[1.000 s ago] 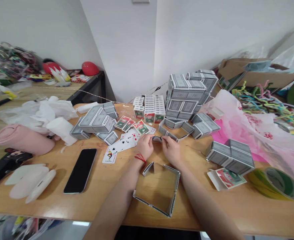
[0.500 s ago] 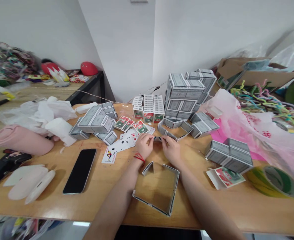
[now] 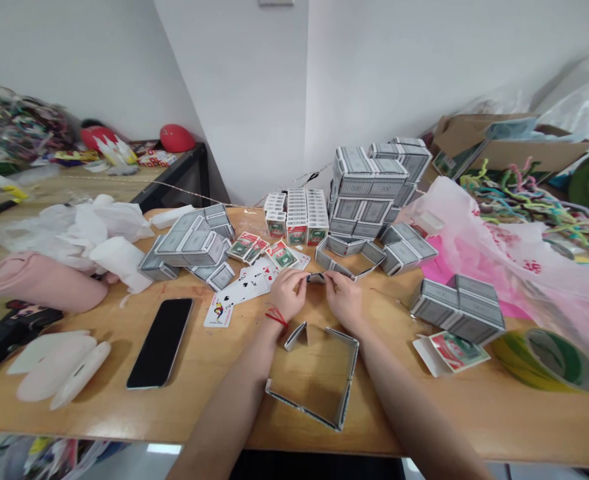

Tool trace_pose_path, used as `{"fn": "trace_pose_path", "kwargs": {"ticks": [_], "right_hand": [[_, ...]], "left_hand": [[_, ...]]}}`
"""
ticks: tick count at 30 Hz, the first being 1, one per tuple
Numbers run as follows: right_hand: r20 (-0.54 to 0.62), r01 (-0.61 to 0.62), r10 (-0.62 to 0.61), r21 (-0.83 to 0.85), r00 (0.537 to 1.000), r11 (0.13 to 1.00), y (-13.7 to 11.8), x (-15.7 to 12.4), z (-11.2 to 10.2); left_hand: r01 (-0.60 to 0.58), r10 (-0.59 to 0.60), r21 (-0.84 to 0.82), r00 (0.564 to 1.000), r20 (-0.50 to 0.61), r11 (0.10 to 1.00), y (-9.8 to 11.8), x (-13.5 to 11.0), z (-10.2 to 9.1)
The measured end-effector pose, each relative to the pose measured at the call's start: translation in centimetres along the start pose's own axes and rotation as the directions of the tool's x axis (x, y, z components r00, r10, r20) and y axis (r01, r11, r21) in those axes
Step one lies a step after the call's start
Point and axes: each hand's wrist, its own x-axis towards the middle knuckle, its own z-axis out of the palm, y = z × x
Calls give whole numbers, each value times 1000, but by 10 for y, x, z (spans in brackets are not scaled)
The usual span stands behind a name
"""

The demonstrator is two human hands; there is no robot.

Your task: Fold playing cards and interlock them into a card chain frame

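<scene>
While the L hand (image 3: 288,293) and R hand (image 3: 343,300) both pinch what looks like a small folded card (image 3: 316,277) just above the table (image 3: 124,413), beyond the card frame (image 3: 319,380), keep fingertip pressure even w/ edges aligned.

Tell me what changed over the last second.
Nothing visibly moved or was let go. The left hand and right hand still pinch the card between them, beyond the card frame. The phone and card blocks lie as before.
</scene>
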Motion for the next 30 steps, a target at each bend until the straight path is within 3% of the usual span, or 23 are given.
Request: {"fn": "trace_pose_path", "kwargs": {"ticks": [11, 18, 30], "right_hand": [[13, -10, 10, 1, 1000, 1000, 2, -1, 0], [2, -17, 17, 27, 1000, 999, 4, -1, 0], [46, 30, -32, 39, 998, 999, -1, 0, -2]], "left_hand": [[-18, 15, -51, 998, -61, 999, 3, 2, 1], [7, -6, -44, 1000, 8, 999, 2, 1, 0], [34, -33, 16, 998, -56, 999, -3, 0, 5]]}}
